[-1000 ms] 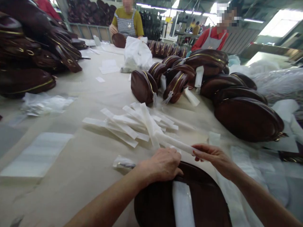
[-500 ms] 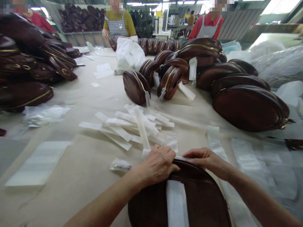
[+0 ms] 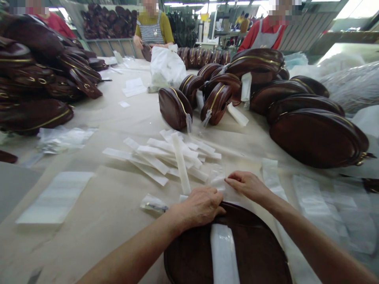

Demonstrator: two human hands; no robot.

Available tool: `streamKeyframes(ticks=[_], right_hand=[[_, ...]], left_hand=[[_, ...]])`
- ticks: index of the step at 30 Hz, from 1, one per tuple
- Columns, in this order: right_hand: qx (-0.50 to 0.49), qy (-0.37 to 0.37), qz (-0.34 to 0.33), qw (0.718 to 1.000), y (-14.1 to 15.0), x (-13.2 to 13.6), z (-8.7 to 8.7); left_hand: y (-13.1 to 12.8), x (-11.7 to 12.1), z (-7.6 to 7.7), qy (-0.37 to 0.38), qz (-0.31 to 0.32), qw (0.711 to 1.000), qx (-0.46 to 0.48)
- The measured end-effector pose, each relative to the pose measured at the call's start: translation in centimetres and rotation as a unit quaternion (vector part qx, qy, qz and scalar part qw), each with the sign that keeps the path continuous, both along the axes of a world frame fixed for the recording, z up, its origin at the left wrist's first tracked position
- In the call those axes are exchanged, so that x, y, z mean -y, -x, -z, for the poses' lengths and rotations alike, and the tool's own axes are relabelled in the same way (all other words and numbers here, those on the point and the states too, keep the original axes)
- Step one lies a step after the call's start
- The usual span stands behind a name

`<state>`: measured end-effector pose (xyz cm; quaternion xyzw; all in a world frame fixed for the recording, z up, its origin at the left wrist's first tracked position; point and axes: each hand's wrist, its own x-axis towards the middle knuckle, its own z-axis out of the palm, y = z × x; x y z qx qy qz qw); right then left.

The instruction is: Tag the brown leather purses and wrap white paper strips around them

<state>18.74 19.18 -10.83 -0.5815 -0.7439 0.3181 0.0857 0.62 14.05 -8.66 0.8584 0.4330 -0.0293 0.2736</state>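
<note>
A dark brown leather handbag (image 3: 254, 240) lies in front of me with its rounded top edge away from me. A folded white paper strip (image 3: 223, 252) is wrapped over its near side. My left hand (image 3: 201, 207) grips the top edge of the handbag, fingers over the far side and thumb toward me. Beyond that edge, my right hand (image 3: 245, 185) pinches the right side of a small clear plastic bag (image 3: 216, 178). Left of my left hand lies a small clear packet (image 3: 154, 205) with something metal inside. Loose white paper strips (image 3: 160, 152) are heaped beyond the hands.
Finished-looking brown bags with gold zippers (image 3: 216, 103) stand at the middle and right (image 3: 316, 138). More are piled at the left (image 3: 38, 79). Plastic sleeves (image 3: 334, 205) lie at the right, a white sheet stack (image 3: 56, 197) at the left. People stand across the table.
My right hand has left the handbag's top edge and moved a little forward and left to the small clear plastic bag. My left hand stays on the handbag. The view has shifted slightly.
</note>
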Motion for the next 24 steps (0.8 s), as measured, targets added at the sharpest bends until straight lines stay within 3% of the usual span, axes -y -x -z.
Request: streamKeyframes(ticks=[3,5,9,15,20,24], right_hand=[[0.109,-0.018,0.082,0.99,2.5,-0.5,0.2],[0.113,-0.008,0.086,0.99,3.7,-0.4,0.4],[0.088,0.014,0.077,0.993,4.1,-0.3,0.5],[0.072,-0.036,0.13,0.988,3.6,-1.0,0.7],[0.005,-0.016,0.093,0.996,4.5,-1.0,1.2],[-0.083,-0.028,0.077,0.993,4.4,0.1,0.1]], left_hand=[[-0.1,-0.1,0.1,0.001,0.0,1.0,0.003],[-0.1,-0.2,0.1,-0.001,0.005,1.0,0.004],[0.0,-0.1,0.2,-0.009,0.012,1.0,0.002],[0.2,0.0,0.2,-0.01,0.01,1.0,0.005],[0.2,-0.1,0.2,-0.01,0.01,1.0,0.007],[0.4,-0.1,0.3,-0.009,0.005,1.0,0.005]])
